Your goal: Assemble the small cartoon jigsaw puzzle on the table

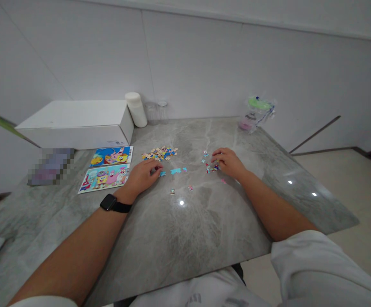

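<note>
My left hand (143, 175), with a black watch (108, 202) on its wrist, rests on the table with curled fingers. A small dark red puzzle piece shows at its fingertips. A light blue piece (162, 174) lies beside them, with a joined blue strip (175, 171) further right. My right hand (229, 162) bends its fingers over a small group of colourful pieces (208, 168); what they grip is hidden. Loose pieces lie about: a pink one (223, 181), another pink one (190, 188) and a pale one (172, 191). Behind my left hand is a pile of puzzle pieces (160, 152).
Two cartoon picture cards (103, 178) lie left of my left hand, near a pixelated flat item (51, 167). A white box (76, 119), a white bottle (136, 110) and two clear glasses (162, 113) line the wall. A plastic bag (256, 114) sits at the table's back right corner.
</note>
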`<state>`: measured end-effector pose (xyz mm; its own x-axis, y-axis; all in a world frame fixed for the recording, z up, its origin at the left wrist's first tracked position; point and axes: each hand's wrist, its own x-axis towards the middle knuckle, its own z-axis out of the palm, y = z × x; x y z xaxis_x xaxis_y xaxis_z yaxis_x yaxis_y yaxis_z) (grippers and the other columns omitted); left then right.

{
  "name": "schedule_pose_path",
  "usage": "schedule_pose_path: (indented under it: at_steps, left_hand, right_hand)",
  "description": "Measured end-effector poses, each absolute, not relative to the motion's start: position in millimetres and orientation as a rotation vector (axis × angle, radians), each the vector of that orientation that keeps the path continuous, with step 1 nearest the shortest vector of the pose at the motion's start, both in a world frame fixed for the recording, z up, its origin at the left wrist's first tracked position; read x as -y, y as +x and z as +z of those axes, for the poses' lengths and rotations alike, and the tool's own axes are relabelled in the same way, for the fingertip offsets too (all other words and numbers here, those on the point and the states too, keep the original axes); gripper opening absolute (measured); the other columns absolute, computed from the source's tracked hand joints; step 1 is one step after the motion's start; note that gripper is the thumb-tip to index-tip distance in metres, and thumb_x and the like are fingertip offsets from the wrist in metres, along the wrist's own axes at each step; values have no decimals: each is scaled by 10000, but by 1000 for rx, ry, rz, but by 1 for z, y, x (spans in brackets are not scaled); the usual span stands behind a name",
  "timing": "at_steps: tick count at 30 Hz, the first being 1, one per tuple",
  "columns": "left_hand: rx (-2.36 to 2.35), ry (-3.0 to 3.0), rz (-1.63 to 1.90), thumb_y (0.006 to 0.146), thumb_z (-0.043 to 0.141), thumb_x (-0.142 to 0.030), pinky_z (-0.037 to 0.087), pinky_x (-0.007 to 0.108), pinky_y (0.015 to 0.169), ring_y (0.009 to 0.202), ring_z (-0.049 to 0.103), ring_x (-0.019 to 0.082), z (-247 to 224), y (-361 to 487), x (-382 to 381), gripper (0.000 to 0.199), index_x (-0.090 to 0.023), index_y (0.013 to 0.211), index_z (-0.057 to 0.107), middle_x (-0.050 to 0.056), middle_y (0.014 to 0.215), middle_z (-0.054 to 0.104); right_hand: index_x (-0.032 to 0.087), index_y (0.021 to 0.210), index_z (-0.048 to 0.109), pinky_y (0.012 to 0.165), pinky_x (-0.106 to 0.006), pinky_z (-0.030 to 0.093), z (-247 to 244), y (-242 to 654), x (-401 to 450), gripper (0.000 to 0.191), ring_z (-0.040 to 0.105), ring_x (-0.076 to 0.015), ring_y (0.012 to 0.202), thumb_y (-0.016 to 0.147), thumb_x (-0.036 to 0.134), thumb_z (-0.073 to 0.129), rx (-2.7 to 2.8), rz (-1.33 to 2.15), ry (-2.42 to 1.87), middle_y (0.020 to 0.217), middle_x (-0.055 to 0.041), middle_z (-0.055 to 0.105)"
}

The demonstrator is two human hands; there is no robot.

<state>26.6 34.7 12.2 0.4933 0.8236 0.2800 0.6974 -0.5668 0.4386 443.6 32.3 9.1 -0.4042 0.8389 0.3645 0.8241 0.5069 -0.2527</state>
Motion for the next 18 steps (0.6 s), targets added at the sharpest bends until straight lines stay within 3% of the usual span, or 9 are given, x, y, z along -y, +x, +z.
schedule_pose_path:
  at_steps: [8,13,18]
  left_hand:
    - [-1248,2493,705,990,532,-332,501,331,818,880,640,207,9,26,-37,219,-207,1015,710,62,997,724]
    - [-1243,2500,696,990,534,-333,505,347,841,910,653,216,7,25,-38,215,-209,1022,707,61,1014,724]
    - [-1229,2515,713,986,541,-325,500,343,834,894,650,212,6,24,-39,206,-207,1016,708,58,984,717]
  right_hand:
    - [226,978,860,1011,-404,488,10,491,-40,453,655,-257,1056,769,18,516,2150,-55,-1669,1115,-91,759]
    - [269,1072,860,1029,-389,472,0,484,-43,478,650,-249,1086,788,38,552,2325,38,-1628,1178,-75,756]
    - [234,1141,835,1030,-380,472,-1,484,-43,522,646,-244,1101,766,16,545,2284,34,-1610,1177,-91,754]
